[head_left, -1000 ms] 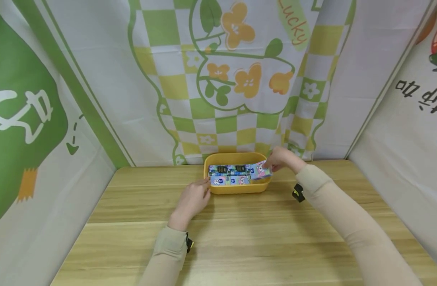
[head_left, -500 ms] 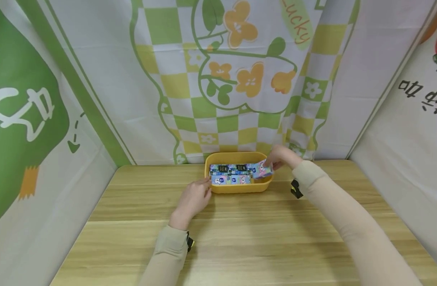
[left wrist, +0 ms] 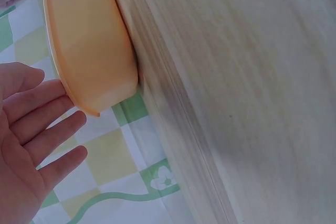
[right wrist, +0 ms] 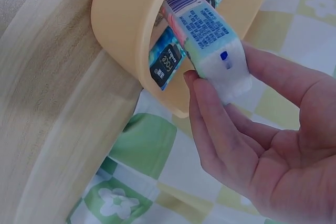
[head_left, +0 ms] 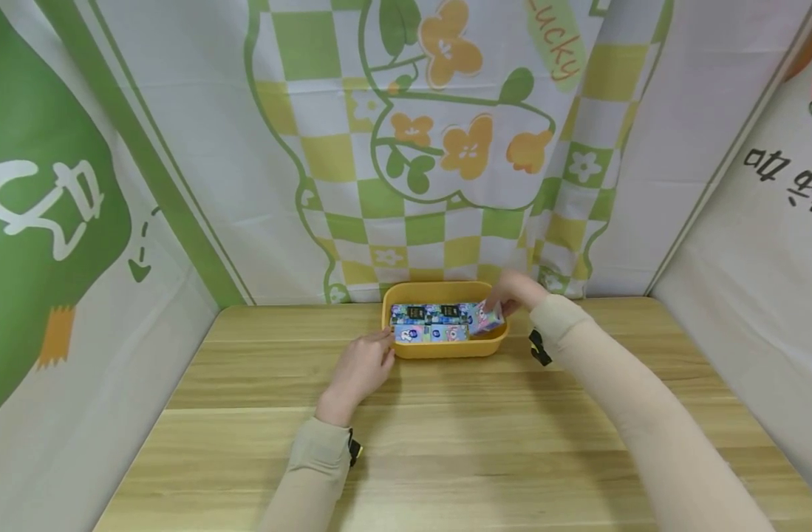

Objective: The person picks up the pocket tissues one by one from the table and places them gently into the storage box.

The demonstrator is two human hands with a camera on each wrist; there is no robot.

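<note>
A yellow basket (head_left: pixel 445 351) stands at the table's back edge and holds several printed tissue packs in two rows. Near its right end my right hand (head_left: pixel 520 288) pinches a light-blue and pink tissue pack (head_left: pixel 488 318) between thumb and fingers. In the right wrist view this pack (right wrist: pixel 210 35) tilts into the basket, its white end in my grasp, and a darker blue pack (right wrist: pixel 167 60) shows below it. My left hand (head_left: pixel 362 366) is at the basket's left end. In the left wrist view its fingers (left wrist: pixel 44 103) are extended, the index fingertip touching the rim.
The wooden table (head_left: pixel 406 443) extends in front of the basket. Behind it hangs a green and yellow checked curtain (head_left: pixel 425 229), close to the rim. White printed cloth walls (head_left: pixel 745 258) enclose both sides.
My right hand has shifted slightly left with the tissue pack, bringing it lower and closer to the other packs. The left hand stays at the basket's left end.
</note>
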